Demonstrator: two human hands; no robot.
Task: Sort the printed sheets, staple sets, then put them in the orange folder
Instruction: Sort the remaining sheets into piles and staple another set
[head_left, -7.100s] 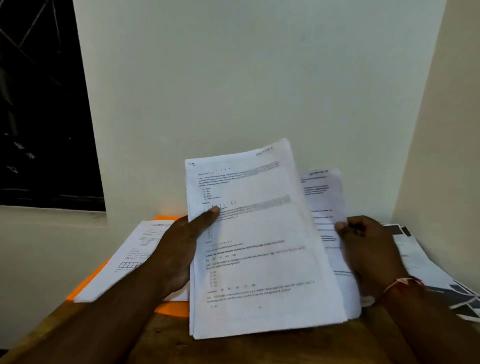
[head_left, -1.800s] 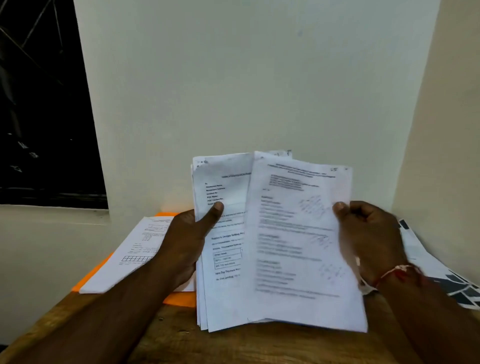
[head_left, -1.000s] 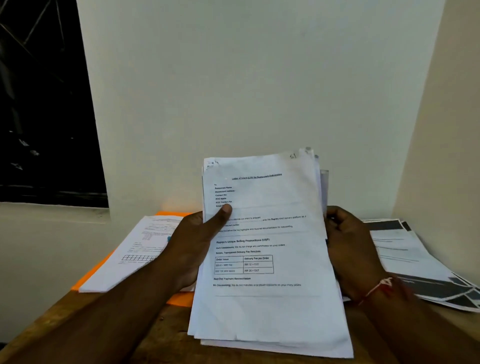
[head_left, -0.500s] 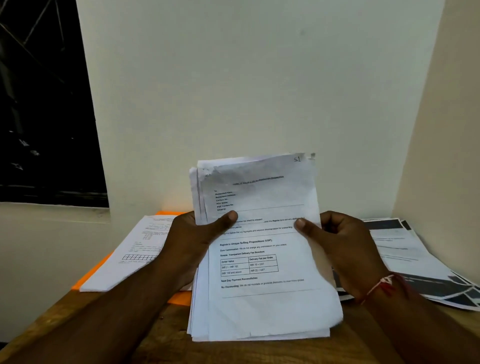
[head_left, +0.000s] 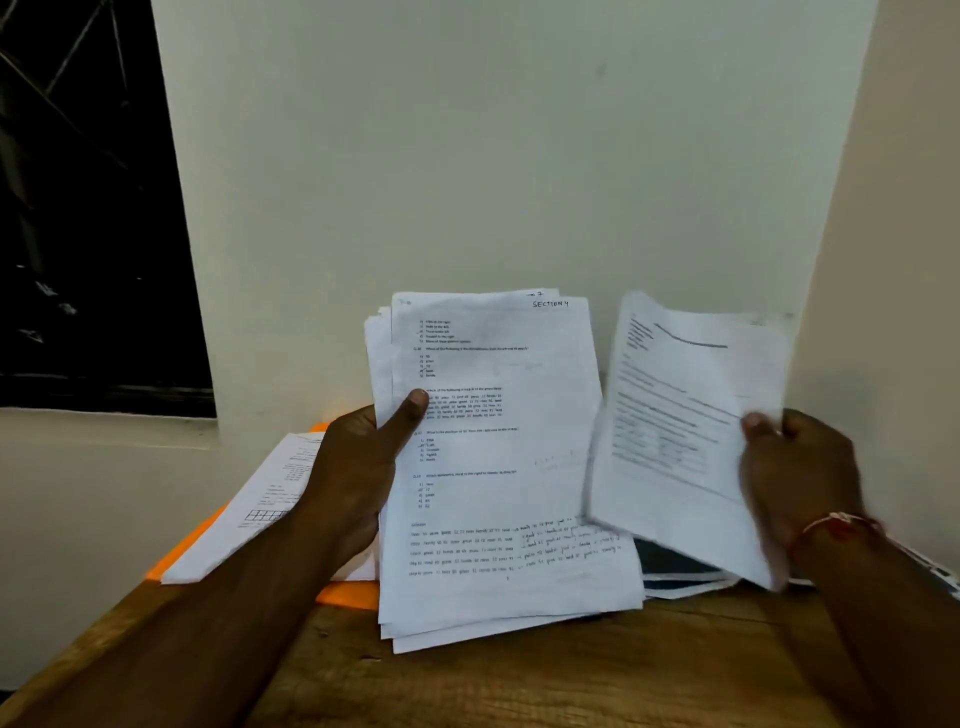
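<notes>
Printed sheets (head_left: 509, 467) are standing as a thick stack at the middle of my view, and I am watching the left hand (head_left: 353, 483) gripping their left edge, thumb lying across the top page, fingers curling behind. The stack's foot is hanging just over the wooden table (head_left: 519, 686); I cannot tell whether it is touching. At 3 o'clock the right hand (head_left: 795, 478) is pinching a blurred loose sheet (head_left: 675, 415) by its right edge, tilted, its lower corner overlapping the stack. At 9 o'clock the orange folder (head_left: 348, 592) is lying flat on the table under another sheet pile (head_left: 260, 509). At 4 o'clock dark-printed pages (head_left: 670, 569) are lying beneath the loose sheet
</notes>
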